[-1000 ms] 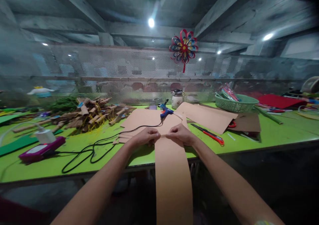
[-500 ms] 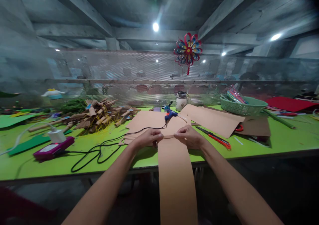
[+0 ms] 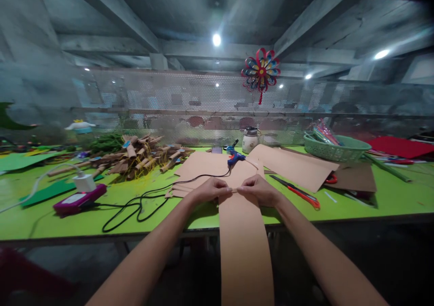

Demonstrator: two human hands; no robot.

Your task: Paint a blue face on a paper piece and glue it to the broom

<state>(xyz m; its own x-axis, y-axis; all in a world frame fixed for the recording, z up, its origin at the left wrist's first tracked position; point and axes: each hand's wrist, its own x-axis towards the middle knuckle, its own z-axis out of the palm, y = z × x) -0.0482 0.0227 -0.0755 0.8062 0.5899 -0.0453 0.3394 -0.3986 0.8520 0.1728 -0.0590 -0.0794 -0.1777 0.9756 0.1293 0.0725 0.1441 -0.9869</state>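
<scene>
A long strip of brown paper (image 3: pixel 246 247) runs from the table over its front edge towards me. Its far end has a narrow rolled or folded edge, pinched by both hands. My left hand (image 3: pixel 214 188) is closed on the left part of that edge, thumb on top. My right hand (image 3: pixel 256 189) grips it just to the right, the two thumbs close together. Beyond my hands, a blue glue gun (image 3: pixel 236 157) rests on flat brown paper sheets (image 3: pixel 200 163), its black cord trailing left. Fingers under the paper are hidden.
An orange-handled utility knife (image 3: pixel 301 196) lies right of my hands. Left is a purple power strip (image 3: pixel 80 200) with a white plug. Bundles of brown paper rolls (image 3: pixel 142 157) lie behind it. A green basket (image 3: pixel 339 148) and a jar (image 3: pixel 250 141) stand at the back.
My two hands have come closer together along the paper's folded edge, the left one shifting right. The whole view has shifted slightly; the glue gun stays on the sheets.
</scene>
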